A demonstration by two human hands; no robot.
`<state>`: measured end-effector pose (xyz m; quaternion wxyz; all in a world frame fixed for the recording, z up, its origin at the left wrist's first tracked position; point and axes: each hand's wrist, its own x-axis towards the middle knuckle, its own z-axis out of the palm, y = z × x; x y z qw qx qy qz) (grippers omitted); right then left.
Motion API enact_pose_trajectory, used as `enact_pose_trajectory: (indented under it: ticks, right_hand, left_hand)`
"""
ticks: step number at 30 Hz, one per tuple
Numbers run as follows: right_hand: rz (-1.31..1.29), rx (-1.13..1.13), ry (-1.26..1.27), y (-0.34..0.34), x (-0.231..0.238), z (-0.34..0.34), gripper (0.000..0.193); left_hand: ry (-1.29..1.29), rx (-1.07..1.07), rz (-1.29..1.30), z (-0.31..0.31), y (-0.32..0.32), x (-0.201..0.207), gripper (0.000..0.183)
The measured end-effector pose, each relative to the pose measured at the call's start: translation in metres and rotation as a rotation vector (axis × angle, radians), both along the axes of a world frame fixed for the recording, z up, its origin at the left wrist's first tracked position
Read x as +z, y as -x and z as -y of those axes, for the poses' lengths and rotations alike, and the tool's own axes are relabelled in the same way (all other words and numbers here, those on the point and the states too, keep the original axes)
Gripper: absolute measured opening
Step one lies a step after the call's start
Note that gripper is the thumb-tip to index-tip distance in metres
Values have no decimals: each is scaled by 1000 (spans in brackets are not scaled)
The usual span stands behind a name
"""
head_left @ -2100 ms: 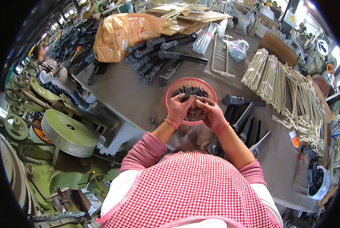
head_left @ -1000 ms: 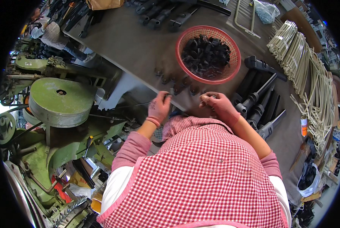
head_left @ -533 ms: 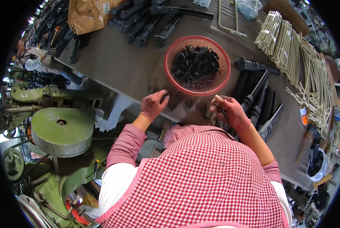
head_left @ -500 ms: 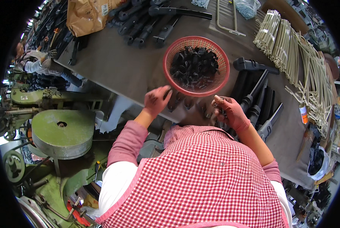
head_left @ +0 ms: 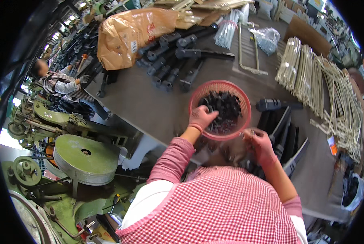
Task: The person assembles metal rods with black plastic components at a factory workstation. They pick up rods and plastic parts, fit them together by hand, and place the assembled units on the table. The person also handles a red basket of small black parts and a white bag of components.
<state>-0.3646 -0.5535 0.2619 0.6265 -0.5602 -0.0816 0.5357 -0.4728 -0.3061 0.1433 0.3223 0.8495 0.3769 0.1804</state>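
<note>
A red plastic basket [head_left: 247,110] holds a heap of small black plastic parts [head_left: 224,105], with small metal springs [head_left: 224,127] toward its near side. My left hand [head_left: 202,117] reaches over the basket's near-left rim, its fingers bent together at the black parts. What lies between those fingertips is hidden. My right hand [head_left: 261,144] is closed just outside the near-right rim, around what look like small metal springs, though motion blurs them. Several dark pieces [head_left: 212,145] lie along the table edge between my hands, partly blurred.
Black tubular parts [head_left: 285,132] lie right of my right hand. More black tubes with joints [head_left: 167,69] and a brown bag [head_left: 127,36] are beyond the basket. Bundled metal rods [head_left: 310,77] line the right side. A green machine [head_left: 86,156] stands left; a person [head_left: 66,85] works behind it.
My left hand has moved right, from beside the basket to over its parts. My right hand stays closed near the rim. The whole view has shifted, so the table sits lower.
</note>
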Motion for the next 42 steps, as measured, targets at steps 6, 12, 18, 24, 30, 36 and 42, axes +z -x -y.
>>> enact_pose_trajectory:
  ticks: [6,12,18,24,30,36,42]
  right_hand:
    - [142,-86,-285,16,16,-25,18]
    - [368,-59,-293,43,33,-26,16]
    - [336,69,-325,47,38,-12,15]
    - [295,121,-177,49,23,0,18]
    - [373,456,-44,60,-18,9,18]
    - [57,406,213,51,-47,9,28]
    - [-99,261,150,26,-43,12,29]
  left_hand:
    - [1113,-107,803,58,43,93,12]
    - [1248,-132,873,102,69,135,17]
    - [1175,-170,817,121,79,135,21]
    - [1155,-177,728,142,95,110,24]
    - [1130,-122,750,160,127,56,22]
    - [183,-312,58,145,164,-20,21]
    - [-161,-489,-362,128,131,-69,30]
